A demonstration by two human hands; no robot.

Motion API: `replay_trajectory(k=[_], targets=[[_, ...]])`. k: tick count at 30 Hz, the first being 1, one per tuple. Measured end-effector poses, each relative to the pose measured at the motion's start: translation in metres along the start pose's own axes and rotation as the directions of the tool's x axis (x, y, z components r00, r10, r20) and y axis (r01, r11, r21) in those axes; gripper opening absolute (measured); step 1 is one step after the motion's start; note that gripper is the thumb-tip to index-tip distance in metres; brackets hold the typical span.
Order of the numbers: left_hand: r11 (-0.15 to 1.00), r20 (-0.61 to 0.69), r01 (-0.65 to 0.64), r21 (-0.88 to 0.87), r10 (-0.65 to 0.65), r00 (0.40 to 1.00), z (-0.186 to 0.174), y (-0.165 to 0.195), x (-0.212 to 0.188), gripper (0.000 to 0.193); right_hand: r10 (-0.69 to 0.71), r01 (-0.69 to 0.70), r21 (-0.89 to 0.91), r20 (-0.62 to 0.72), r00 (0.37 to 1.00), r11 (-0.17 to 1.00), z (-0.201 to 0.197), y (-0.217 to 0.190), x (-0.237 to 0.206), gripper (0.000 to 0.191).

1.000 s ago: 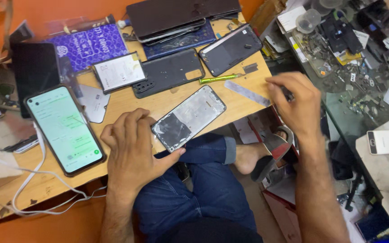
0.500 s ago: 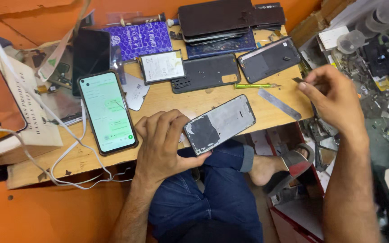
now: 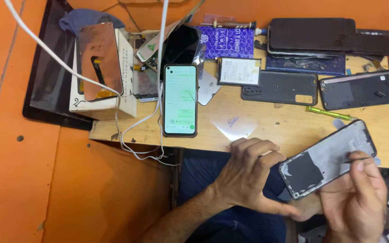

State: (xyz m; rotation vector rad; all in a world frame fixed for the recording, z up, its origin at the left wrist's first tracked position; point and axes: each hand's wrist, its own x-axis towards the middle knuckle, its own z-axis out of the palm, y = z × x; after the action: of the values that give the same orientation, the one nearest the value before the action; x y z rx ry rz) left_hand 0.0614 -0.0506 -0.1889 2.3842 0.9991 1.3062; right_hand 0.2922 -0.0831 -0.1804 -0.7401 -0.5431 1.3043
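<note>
While the opened phone frame (image 3: 327,158) lies tilted across the near right corner of the wooden worktop (image 3: 266,126), its lower left end overhangs the near edge above the lap; its upper right end rests on the board. Left hand (image 3: 248,177): positioned just left of the frame; fingers (image 3: 260,150) curled and spread, their tips at the near edge of the worktop; the thumb reaches rightward beneath the overhanging end of the frame; whether it presses the underside cannot be told. Right hand (image 3: 354,200): positioned below the frame's right half; thumb and forefinger pinched together on a thin dark tool (image 3: 354,158), whose tip lies on the inner face of the frame near its right end; the remaining fingers are folded under the frame's long lower edge.

Surrounding items: a lit phone (image 3: 180,100) with a green screen lies upright near the middle of the worktop; white cables (image 3: 145,119) run past it and hang over the near edge; a battery (image 3: 239,71) lies just right of the phone's top; a dark back cover (image 3: 280,87) lies beside the battery; a second dark phone body (image 3: 359,90) lies toward the right edge; a green pry tool (image 3: 329,113) lies between that body and the frame; a white box (image 3: 102,96) stands at the left edge.
</note>
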Motion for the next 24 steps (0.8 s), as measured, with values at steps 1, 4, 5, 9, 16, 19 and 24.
replay_trajectory(k=[1, 4, 5, 9, 16, 19, 24], targets=[[0.998, 0.002, 0.01, -0.064, -0.01, 1.0, -0.001, -0.001, 0.002, 0.096, 0.009, -0.009, -0.036, -0.002, 1.0, 0.999, 0.0, -0.005, 0.004, 0.011], [0.661, 0.196, 0.363, -0.656, -0.316, 0.928, 0.006, -0.01, 0.022, 0.077, 0.044, -0.044, -0.163, -0.003, 0.999, 0.986, -0.001, -0.02, 0.013, 0.011], [0.447, 0.297, 0.449, -0.774, -0.371, 0.88, 0.011, -0.013, 0.031, 0.072, 0.067, -0.059, -0.19, 0.033, 0.997, 0.98, -0.001, -0.02, 0.016, 0.012], [-0.416, 0.637, 0.537, -0.734, -0.148, 0.757, 0.051, -0.034, 0.081, 0.062, 0.201, -0.179, -0.31, 0.039, 0.979, 0.934, 0.003, -0.014, 0.027, 0.012], [-0.728, 0.566, 0.416, -0.545, 0.047, 0.823, 0.079, -0.048, 0.086, 0.064, 0.187, -0.124, -0.548, 0.06, 0.981, 0.827, 0.019, -0.009, 0.038, 0.016], [-0.806, 0.578, 0.347, -0.48, 0.008, 0.816, 0.078, -0.055, 0.083, 0.059, 0.046, -0.009, -0.665, 0.039, 0.998, 0.747, 0.038, -0.01, 0.038, 0.014], [-0.767, 0.534, 0.342, -0.543, -0.002, 0.845, 0.072, -0.062, 0.08, 0.053, -0.43, 0.143, -0.823, -0.132, 0.893, 0.549, 0.079, 0.003, 0.029, 0.014]])
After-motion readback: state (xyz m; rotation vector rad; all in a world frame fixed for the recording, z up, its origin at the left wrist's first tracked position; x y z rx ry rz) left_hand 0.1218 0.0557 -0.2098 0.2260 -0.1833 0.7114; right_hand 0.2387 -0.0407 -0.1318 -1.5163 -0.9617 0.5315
